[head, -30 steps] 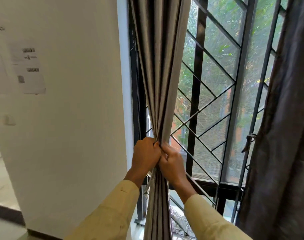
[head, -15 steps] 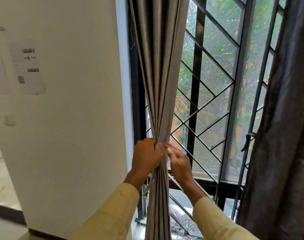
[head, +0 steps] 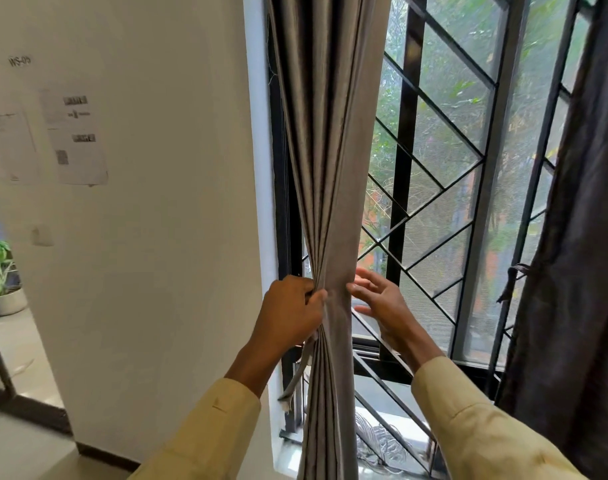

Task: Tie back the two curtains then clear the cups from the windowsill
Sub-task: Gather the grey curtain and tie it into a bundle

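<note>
The left curtain (head: 330, 150) is grey with dark pleats and is gathered into a narrow bunch at the window's left side. My left hand (head: 288, 313) is shut on the bunch at its waist, with a pale fabric tie strip (head: 293, 379) hanging below the fist. My right hand (head: 382, 303) hovers just right of the bunch, fingers spread, holding nothing. The right curtain (head: 579, 237) is dark grey and hangs loose at the right edge, a small dark tie (head: 512, 278) dangling at its inner edge. No cups are in view.
A black diagonal window grille (head: 441, 188) with mesh screen stands behind the curtains. The white windowsill (head: 288, 459) shows low down, with a patterned object behind the bars. A white wall with paper notices (head: 73, 140) is on the left, and a potted plant (head: 1, 278) beyond.
My right hand has let go of the left curtain's bunch and drawn away to the right with fingers spread. My left hand keeps its grip.
</note>
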